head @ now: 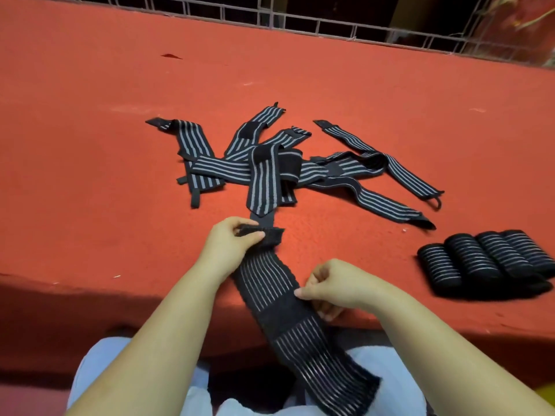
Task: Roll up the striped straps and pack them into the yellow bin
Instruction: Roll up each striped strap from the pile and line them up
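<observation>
A long black strap with grey stripes (270, 280) runs from the red table down over its front edge onto my lap. My left hand (231, 244) pinches the strap's folded far end, a small black fold at the start of a roll. My right hand (333, 289) pinches the strap's right edge lower down, near a plain black patch. A heap of several loose striped straps (270, 163) lies criss-crossed on the table beyond my hands. Several rolled straps (486, 259) lie side by side at the right.
The red cloth-covered table (90, 145) spreads wide to the left and back. A metal grille (330, 25) runs along its far edge. A sliver of something yellow (548, 394) shows at the lower right corner. My light-clad knees (99, 370) sit below the table edge.
</observation>
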